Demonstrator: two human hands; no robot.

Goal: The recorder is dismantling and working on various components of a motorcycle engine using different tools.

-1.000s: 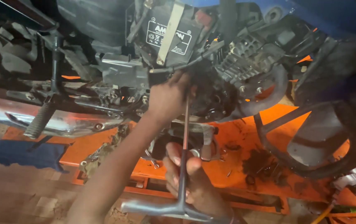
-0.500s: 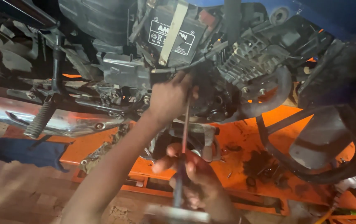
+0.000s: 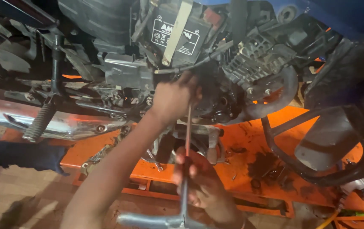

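Observation:
My left hand (image 3: pixel 172 99) reaches up to the dark motorcycle engine (image 3: pixel 222 106), fingers closed around the top end of a T-handle wrench (image 3: pixel 188 131). The thin metal shaft runs straight down from there. My right hand (image 3: pixel 200 183) is wrapped around the lower part of that shaft, just above the crossbar at the bottom edge. The wrench's tip is hidden behind my left hand's fingers.
The motorcycle stands on an orange lift table (image 3: pixel 250 142) stained with oil. A black battery (image 3: pixel 175 32) sits above the engine, a chrome exhaust pipe (image 3: pixel 63 123) runs left, a black guard tube (image 3: pixel 360 167) curves right. A dark blue cloth (image 3: pixel 25 154) lies lower left.
The wrench's crossbar was blurred with motion half a second ago and is sharp again now. Both hands stay on the wrench in nearly the same places.

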